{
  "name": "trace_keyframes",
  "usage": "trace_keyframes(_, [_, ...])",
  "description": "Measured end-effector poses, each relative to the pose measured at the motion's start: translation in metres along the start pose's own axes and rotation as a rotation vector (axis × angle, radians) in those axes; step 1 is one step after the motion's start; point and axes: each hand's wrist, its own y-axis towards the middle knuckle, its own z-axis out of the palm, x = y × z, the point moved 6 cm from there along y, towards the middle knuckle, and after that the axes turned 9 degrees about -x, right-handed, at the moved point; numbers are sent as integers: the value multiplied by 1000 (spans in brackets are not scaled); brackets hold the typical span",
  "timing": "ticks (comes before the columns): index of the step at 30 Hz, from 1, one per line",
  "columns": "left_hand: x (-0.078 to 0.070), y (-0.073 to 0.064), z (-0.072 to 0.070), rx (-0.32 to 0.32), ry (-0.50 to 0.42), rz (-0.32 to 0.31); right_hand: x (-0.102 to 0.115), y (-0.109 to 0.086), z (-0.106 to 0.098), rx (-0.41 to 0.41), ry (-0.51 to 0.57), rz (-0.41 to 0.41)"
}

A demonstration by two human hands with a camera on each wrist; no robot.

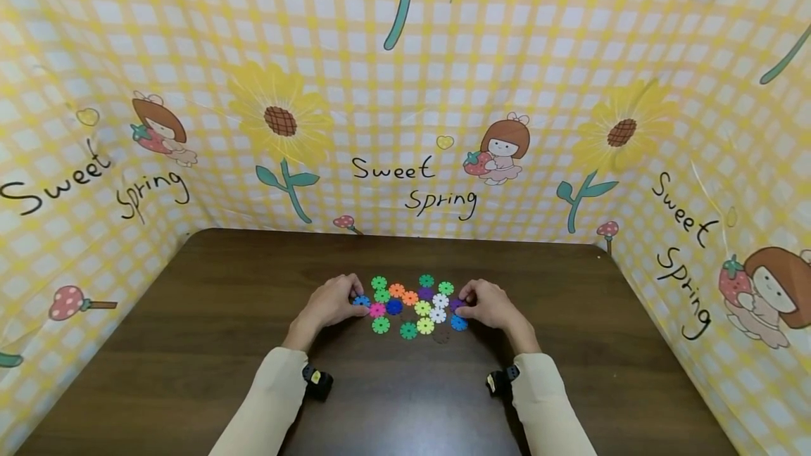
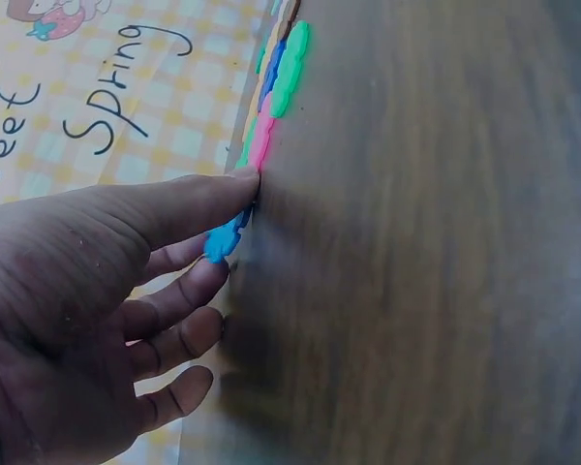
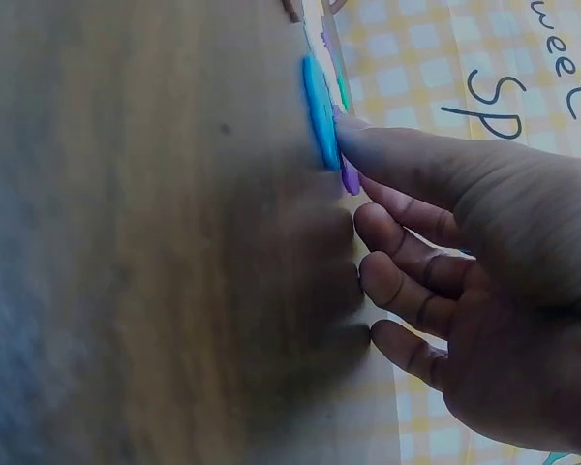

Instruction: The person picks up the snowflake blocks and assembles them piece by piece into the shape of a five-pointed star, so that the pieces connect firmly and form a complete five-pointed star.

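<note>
Plastic snowflake discs in many colours lie flat on the table in a tight cluster in the head view. At its left end my left hand (image 1: pixel 332 301) pinches a blue snowflake disc (image 1: pixel 361 300) between thumb and fingers. That disc (image 2: pixel 223 239) shows edge-on in the left wrist view, beside a pink disc (image 2: pixel 261 140) and a green one (image 2: pixel 290 70). Opposite, my right hand (image 1: pixel 493 305) pinches a purple disc (image 1: pixel 456 305), partly covered by the fingers. Just in front of it lies a light blue disc (image 1: pixel 459 323), seen edge-on in the right wrist view.
Between the hands are orange discs (image 1: pixel 396 290), white discs (image 1: pixel 439 314), yellow discs (image 1: pixel 425 326) and a brown disc (image 1: pixel 441 335) that blends into the dark wooden table (image 1: pixel 405 400). A checked cloth (image 1: pixel 393 111) rises behind the table and along both sides.
</note>
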Motion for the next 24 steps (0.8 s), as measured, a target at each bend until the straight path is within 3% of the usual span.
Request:
trace_keyframes(8, [2,-2,2,23,-22,-71,3,1,2,19,37,13])
trace_keyframes(24, [0,-6,1,23,-35,-83,5,-1,8,77,113,-63])
